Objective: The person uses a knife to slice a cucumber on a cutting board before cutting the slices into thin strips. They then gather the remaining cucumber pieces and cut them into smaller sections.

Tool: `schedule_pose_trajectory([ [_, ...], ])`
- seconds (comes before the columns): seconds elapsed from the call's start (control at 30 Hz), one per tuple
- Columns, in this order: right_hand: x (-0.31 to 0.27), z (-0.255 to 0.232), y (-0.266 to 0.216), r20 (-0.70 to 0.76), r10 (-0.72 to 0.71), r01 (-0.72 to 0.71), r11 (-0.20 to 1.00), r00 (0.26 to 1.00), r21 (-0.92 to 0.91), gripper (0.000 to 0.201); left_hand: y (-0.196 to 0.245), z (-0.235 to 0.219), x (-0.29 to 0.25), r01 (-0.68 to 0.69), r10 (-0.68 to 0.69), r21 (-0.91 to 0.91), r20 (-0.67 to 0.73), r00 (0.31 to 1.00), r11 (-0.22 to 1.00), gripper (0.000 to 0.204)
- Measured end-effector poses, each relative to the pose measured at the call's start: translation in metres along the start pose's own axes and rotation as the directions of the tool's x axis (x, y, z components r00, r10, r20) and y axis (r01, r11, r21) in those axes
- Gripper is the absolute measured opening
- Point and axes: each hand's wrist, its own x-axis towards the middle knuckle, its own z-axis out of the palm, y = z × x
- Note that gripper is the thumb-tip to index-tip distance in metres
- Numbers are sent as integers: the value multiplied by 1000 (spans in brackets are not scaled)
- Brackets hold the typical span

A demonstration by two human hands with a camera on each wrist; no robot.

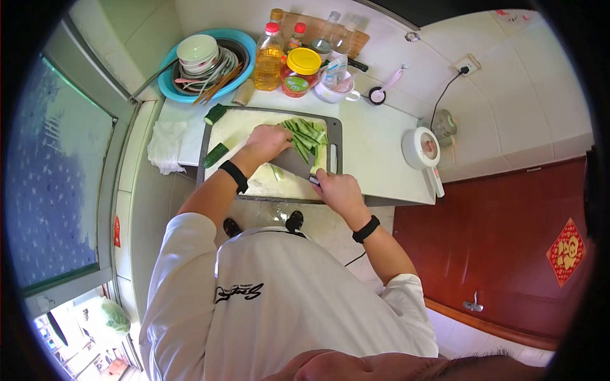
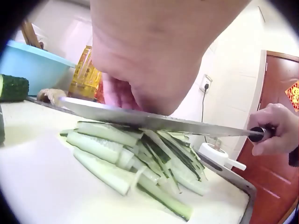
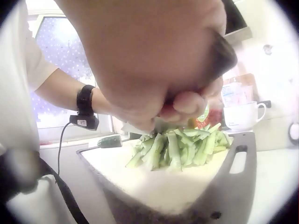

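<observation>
My right hand (image 1: 341, 193) grips the handle of a wide kitchen knife (image 2: 159, 122), whose blade reaches left across the strips. Cut cucumber strips (image 2: 112, 158) lie piled on the cutting board (image 1: 232, 124), a white one with a grey rim. At the pile, the bent fingers of my left hand (image 1: 268, 141) hold cucumber strips close behind the blade; their tips are hidden by it in the left wrist view. Two uncut cucumber pieces, a nearer one (image 1: 216, 155) and a farther one (image 1: 216, 114), rest along the board's left side.
Behind the board stand a blue basin (image 1: 166, 81) of dishes, an oil bottle (image 1: 268, 66), a yellow-lidded jar (image 1: 300, 81) and a white cup (image 1: 330, 94). A white cloth (image 1: 166, 146) hangs over the counter's left edge. A small white pot (image 1: 416, 149) sits at the right end.
</observation>
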Motion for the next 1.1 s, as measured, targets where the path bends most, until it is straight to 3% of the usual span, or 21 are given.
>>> schedule_pose_trajectory([
  [0.07,-7,0,0,-15,11,-11,1000,1000,10,25,3,4,8,127,-126,137,-19,992,982,24],
  [0.2,-14,-1,0,-50,22,-20,999,999,39,25,16,-15,6,136,-125,102,-107,986,985,26],
  [0.27,-15,-1,2,-55,33,-31,999,998,41,25,26,-38,-2,61,-61,18,33,998,998,27],
  [0.3,-15,0,3,-55,30,-27,999,998,41,25,27,-46,-7,58,-58,19,35,998,998,27],
  [0.37,-15,0,5,-55,41,-39,998,998,40,26,22,-57,-15,152,-155,35,323,934,988,28],
  [0.4,-15,1,5,-52,48,-46,998,997,39,26,13,-53,-18,154,-158,36,323,933,987,28],
  [0.5,-15,3,6,-54,23,-22,999,998,28,26,-12,-21,-15,81,-65,-74,198,978,994,26],
  [0.57,-14,3,7,-48,19,-17,999,999,29,26,-16,-8,-9,29,-30,118,4,1000,993,24],
  [0.6,-13,3,7,-43,19,-17,999,999,33,26,-15,-4,-7,36,-36,118,0,999,992,24],
  [0.67,-10,3,7,-48,16,-14,999,999,43,26,-10,2,2,113,-79,191,-173,982,975,21],
  [0.7,-10,3,8,-52,24,-21,998,998,53,26,5,-9,4,113,-80,194,-172,982,975,21],
  [0.77,-5,0,8,-53,18,-15,998,998,56,26,32,-28,4,8,-13,-75,-66,998,997,19],
  [0.9,-3,6,8,-44,-17,19,999,999,44,25,37,2,15,6,1,-87,87,996,996,17],
  [0.97,-4,6,6,-45,-17,19,999,999,36,25,29,18,24,35,-35,145,-7,999,989,18],
  [1.0,-5,5,5,-44,-20,21,999,999,29,26,26,19,26,36,-35,144,-8,999,989,18],
  [1.07,-18,0,8,-41,25,-22,998,999,65,26,16,10,26,35,-16,109,-166,986,993,10],
  [1.1,-19,1,3,-43,64,-58,991,997,122,27,6,-21,14,90,-66,73,-279,958,993,10],
])
